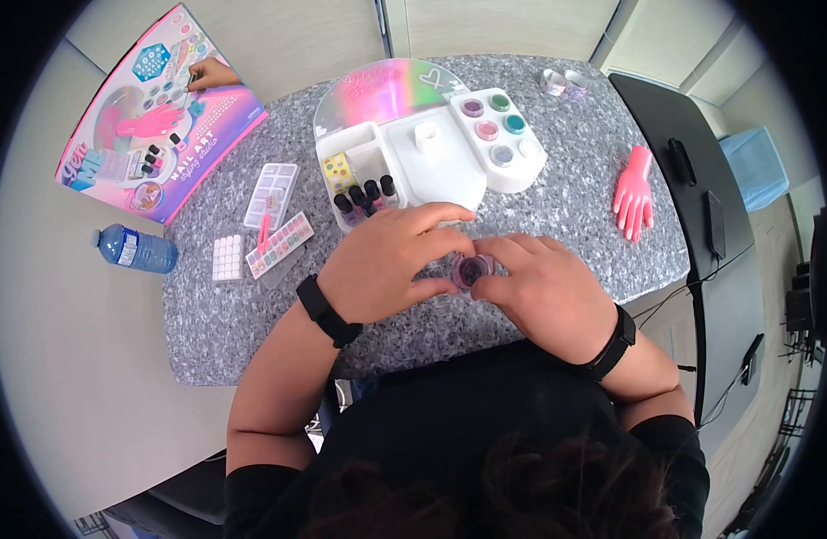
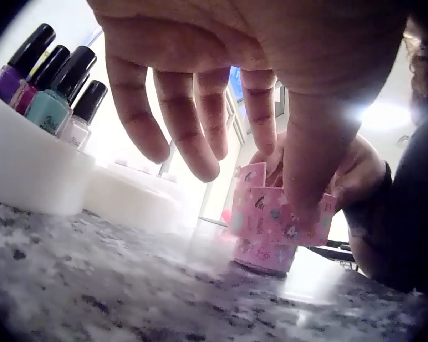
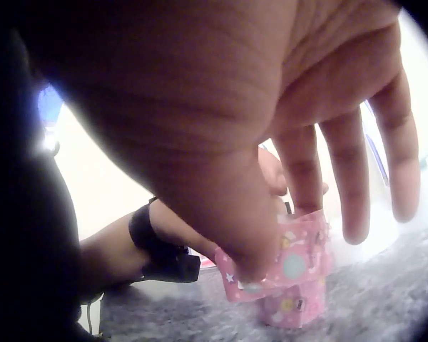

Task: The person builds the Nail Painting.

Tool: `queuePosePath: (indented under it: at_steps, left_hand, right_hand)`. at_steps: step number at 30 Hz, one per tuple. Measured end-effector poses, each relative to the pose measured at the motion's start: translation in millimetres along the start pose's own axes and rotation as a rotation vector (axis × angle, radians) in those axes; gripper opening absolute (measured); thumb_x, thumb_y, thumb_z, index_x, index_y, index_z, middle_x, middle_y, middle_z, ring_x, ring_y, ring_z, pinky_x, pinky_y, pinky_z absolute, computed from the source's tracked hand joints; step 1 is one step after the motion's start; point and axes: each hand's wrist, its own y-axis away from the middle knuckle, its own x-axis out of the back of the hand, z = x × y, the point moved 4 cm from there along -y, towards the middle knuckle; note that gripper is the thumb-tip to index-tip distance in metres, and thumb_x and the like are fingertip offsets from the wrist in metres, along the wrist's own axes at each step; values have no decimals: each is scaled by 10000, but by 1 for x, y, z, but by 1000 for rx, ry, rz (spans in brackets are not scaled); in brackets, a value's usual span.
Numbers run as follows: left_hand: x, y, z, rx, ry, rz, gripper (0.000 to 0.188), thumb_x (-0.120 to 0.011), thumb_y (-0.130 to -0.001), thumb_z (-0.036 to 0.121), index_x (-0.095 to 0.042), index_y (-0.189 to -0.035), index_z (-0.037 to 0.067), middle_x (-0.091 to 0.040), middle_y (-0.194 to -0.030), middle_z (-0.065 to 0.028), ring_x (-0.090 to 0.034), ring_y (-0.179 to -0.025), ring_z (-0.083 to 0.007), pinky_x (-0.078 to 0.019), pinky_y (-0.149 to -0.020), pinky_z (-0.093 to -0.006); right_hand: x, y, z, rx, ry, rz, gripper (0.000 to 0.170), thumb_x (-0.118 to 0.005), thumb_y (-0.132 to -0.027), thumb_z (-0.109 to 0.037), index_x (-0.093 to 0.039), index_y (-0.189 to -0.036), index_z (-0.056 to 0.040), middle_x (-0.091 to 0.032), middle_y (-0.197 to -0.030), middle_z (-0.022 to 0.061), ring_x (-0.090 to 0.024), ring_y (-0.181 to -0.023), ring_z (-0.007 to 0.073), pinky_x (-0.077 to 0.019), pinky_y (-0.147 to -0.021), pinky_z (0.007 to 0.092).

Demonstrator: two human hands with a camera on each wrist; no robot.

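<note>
Between the two hands is a pink patterned band (image 2: 271, 221), loosely rolled and standing on edge close over the table; from above it looks like a small ring (image 1: 472, 269) with a dark middle. My left hand (image 1: 382, 260) pinches its left side with the thumb (image 2: 310, 171), while the other fingers hang spread. On the opposite side my right hand (image 1: 553, 287) has its thumb (image 3: 250, 242) pressed on the band (image 3: 292, 271) and the index finger at its upper edge. The remaining right fingers hang down straight.
Beyond the hands stands a white nail art station (image 1: 440, 166) with nail polish bottles (image 1: 364, 198) and coloured pots (image 1: 487, 130). A pink model hand (image 1: 633, 193) lies right. Leftward are a sticker sheet (image 1: 281, 245), a divided tray (image 1: 272, 195), a water bottle (image 1: 137, 250) and the box (image 1: 153, 117).
</note>
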Motion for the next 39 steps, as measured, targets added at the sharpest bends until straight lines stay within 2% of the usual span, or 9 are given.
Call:
queuePosePath:
  at_steps: [18,19,24,28,29,32,35,37,39]
  left_hand:
    - [-2,1,-5,-15,-87,-55,278,-895,-819,187,-728,-1034,130,-716,-1339,-49,-699,-1147,-316,-547,-962,-449]
    - [-3,1,-5,3,-76,-38,275,-893,-824,193,-728,-1034,131,-718,-1322,-46,-701,-1135,-315,-548,-951,-444]
    - [-6,1,-6,1,-40,-22,237,-851,-877,228,-705,-1046,149,-727,-1233,-19,-712,-1056,-290,-556,-895,-426]
    - [-13,2,-10,17,10,-42,209,-839,-894,222,-702,-1030,144,-746,-1156,-12,-713,-1023,-289,-558,-885,-426]
    - [-13,2,-10,17,-1,-54,202,-849,-892,225,-716,-1021,142,-760,-1144,-9,-719,-1016,-278,-557,-881,-419]
    - [-12,2,-17,-5,-43,-30,193,-853,-899,230,-731,-1019,141,-775,-1130,-3,-728,-1015,-264,-557,-880,-410]
    - [-8,3,-13,-21,-24,-17,187,-845,-914,235,-731,-1030,143,-777,-1128,-2,-734,-1028,-262,-557,-885,-407]
    - [-7,1,-11,-3,-12,-21,173,-841,-927,238,-729,-1021,146,-778,-1129,-9,-738,-1039,-264,-555,-887,-404]
    - [-6,0,-10,15,-4,-34,176,-846,-923,239,-728,-1012,144,-779,-1130,-11,-739,-1035,-265,-556,-884,-404]
  right_hand:
    - [-7,-4,15,-29,-77,21,210,-637,-943,-126,-683,-1147,-139,-677,-1240,39,-683,-1161,279,-555,-959,417]
    - [-2,-5,21,-49,-121,23,281,-784,-914,-108,-691,-1178,-121,-700,-1275,82,-689,-1182,329,-558,-976,450]
    - [50,-18,118,-238,-128,263,257,-816,-924,-169,-703,-1141,-91,-719,-1232,98,-693,-1194,350,-559,-1011,463]
    - [54,-38,244,-483,136,142,471,-837,-944,-234,-712,-1395,-181,-673,-1340,194,-671,-1236,408,-543,-1082,476]
    - [44,-39,273,-471,131,146,471,-837,-944,-234,-712,-1395,-181,-673,-1340,194,-671,-1236,408,-543,-1082,476]
    - [4,-62,364,-545,144,-93,709,-906,-862,-319,-649,-1523,-301,-633,-1378,264,-631,-1325,438,-526,-1118,491]
    - [6,-79,365,-650,196,-57,579,-860,-891,-309,-707,-1449,-294,-693,-1343,219,-669,-1291,403,-549,-1079,485]
    - [5,-80,366,-799,97,29,346,-805,-898,-223,-808,-1241,-177,-779,-1196,179,-734,-1145,385,-582,-991,482]
    - [2,-81,376,-786,156,-13,262,-771,-912,-221,-824,-1168,-201,-798,-1162,135,-749,-1122,363,-595,-968,482]
